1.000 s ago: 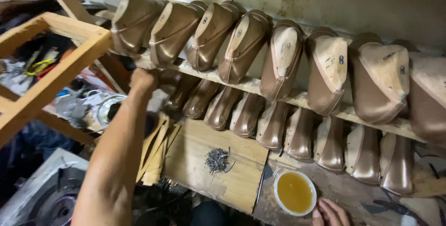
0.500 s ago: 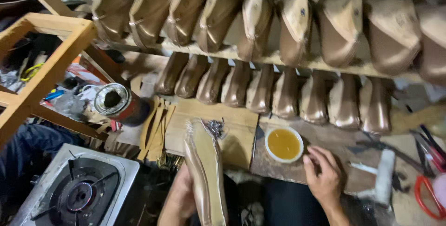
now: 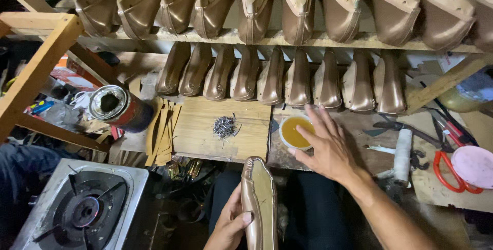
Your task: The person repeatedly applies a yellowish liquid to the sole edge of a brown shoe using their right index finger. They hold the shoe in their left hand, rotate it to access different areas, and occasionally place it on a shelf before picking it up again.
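The left hand (image 3: 229, 224) closes its grip on a bronze shoe (image 3: 259, 204), held just below the table (image 3: 221, 132). The right hand (image 3: 323, 145), fingers spread, touches the cup of yellow glue (image 3: 294, 132) on the table.

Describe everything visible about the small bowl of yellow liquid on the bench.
The small bowl is round and white-rimmed, upright, filled nearly to the brim with an opaque amber-yellow liquid. It sits on the dark part of the workbench, just right of the pale wooden board and below the lower row of shoes. The right hand covers its right edge, fingers reaching over the liquid.
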